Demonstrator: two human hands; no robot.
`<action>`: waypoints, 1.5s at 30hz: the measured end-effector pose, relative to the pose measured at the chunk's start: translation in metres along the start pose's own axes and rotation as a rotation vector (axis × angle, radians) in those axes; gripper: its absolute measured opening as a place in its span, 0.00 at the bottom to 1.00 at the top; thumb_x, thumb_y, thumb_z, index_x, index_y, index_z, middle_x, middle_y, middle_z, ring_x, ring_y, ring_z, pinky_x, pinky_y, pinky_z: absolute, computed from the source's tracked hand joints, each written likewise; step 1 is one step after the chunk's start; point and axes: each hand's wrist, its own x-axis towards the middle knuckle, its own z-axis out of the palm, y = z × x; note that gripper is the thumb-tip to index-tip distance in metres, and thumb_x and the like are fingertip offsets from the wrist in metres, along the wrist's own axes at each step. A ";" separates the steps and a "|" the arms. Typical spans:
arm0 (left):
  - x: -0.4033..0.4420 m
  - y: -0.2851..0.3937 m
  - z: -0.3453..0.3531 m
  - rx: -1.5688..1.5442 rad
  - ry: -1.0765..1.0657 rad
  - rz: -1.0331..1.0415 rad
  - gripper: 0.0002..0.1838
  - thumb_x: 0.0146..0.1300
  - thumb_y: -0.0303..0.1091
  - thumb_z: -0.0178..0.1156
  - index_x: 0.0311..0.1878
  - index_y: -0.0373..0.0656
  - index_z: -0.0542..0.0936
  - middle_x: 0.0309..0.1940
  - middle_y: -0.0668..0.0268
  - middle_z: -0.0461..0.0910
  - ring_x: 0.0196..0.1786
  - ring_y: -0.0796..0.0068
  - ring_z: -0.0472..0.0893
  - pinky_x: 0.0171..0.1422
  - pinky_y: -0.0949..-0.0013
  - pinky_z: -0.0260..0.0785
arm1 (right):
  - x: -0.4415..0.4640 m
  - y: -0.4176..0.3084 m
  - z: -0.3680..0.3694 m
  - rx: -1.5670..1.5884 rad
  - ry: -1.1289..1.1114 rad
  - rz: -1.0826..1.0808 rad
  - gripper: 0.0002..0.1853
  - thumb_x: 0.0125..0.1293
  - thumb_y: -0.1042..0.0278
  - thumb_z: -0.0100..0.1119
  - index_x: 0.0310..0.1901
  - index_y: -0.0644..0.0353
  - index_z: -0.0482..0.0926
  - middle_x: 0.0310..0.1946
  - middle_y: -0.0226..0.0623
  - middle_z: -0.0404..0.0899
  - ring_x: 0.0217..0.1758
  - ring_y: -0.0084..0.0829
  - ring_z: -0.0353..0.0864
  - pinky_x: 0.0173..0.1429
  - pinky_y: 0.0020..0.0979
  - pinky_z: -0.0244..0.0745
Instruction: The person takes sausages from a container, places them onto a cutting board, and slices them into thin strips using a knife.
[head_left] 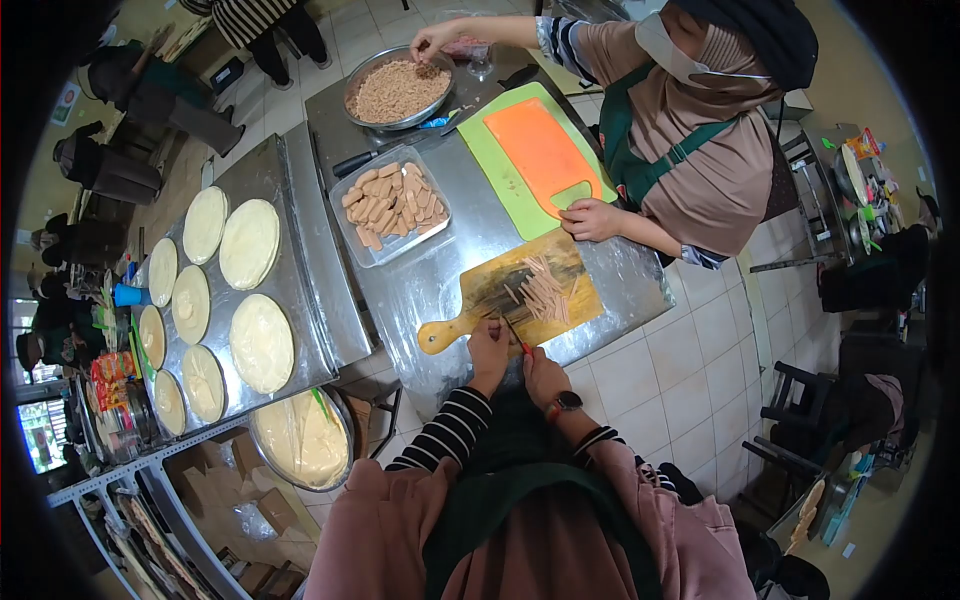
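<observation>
My right hand [545, 380] grips a small knife [526, 347] by its red handle, the dark blade pointing onto the wooden cutting board [480, 285]. Beside the blade, the fingers of my left hand [489, 347] are pinched together at the board's near edge; what they hold is too small to make out. Thin sausage strips [543, 292] lie in a loose pile on the board, just beyond the knife. Further back, a clear plastic container [375, 255] holds many short sausages [395, 203].
Across the table a co-worker [690, 150] reaches into a metal bowl of crumbly filling [400, 90] and touches an orange cutting board [535, 145] on a green one [500, 195]. Dough rounds [262, 343] cover the left table; below it sits a basin of pale dough [300, 440].
</observation>
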 end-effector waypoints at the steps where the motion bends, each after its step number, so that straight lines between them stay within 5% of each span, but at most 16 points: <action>1: 0.000 0.001 -0.001 -0.003 -0.003 0.001 0.06 0.53 0.28 0.58 0.29 0.36 0.74 0.19 0.60 0.78 0.23 0.68 0.78 0.31 0.68 0.70 | 0.001 -0.002 0.000 0.003 0.008 0.005 0.15 0.65 0.59 0.36 0.39 0.64 0.65 0.29 0.56 0.76 0.36 0.54 0.75 0.40 0.50 0.68; 15: -0.004 -0.001 0.003 -0.050 0.067 0.009 0.07 0.54 0.29 0.58 0.30 0.35 0.74 0.21 0.59 0.77 0.24 0.68 0.78 0.31 0.68 0.70 | -0.015 0.021 0.006 -0.052 0.075 -0.036 0.14 0.66 0.58 0.37 0.41 0.62 0.65 0.26 0.55 0.75 0.30 0.55 0.75 0.34 0.51 0.68; 24: -0.006 -0.002 0.002 -0.067 0.091 0.011 0.07 0.54 0.29 0.58 0.30 0.33 0.74 0.22 0.58 0.77 0.25 0.68 0.78 0.31 0.69 0.70 | -0.017 0.025 0.007 -0.185 0.149 -0.047 0.16 0.65 0.54 0.40 0.40 0.60 0.64 0.35 0.53 0.75 0.35 0.50 0.77 0.39 0.47 0.71; 32: -0.010 0.007 -0.001 -0.048 0.095 0.035 0.08 0.56 0.29 0.57 0.29 0.33 0.73 0.21 0.58 0.77 0.24 0.69 0.78 0.29 0.69 0.70 | -0.017 0.007 -0.001 -0.032 0.100 -0.017 0.15 0.66 0.56 0.36 0.40 0.61 0.65 0.27 0.54 0.76 0.33 0.56 0.75 0.38 0.51 0.68; 45: -0.007 -0.002 0.003 -0.075 0.116 0.037 0.08 0.56 0.30 0.57 0.28 0.34 0.74 0.20 0.58 0.77 0.23 0.68 0.77 0.30 0.68 0.69 | -0.014 -0.003 -0.005 -0.012 0.008 -0.001 0.17 0.66 0.56 0.35 0.41 0.63 0.64 0.30 0.56 0.75 0.35 0.55 0.75 0.39 0.51 0.68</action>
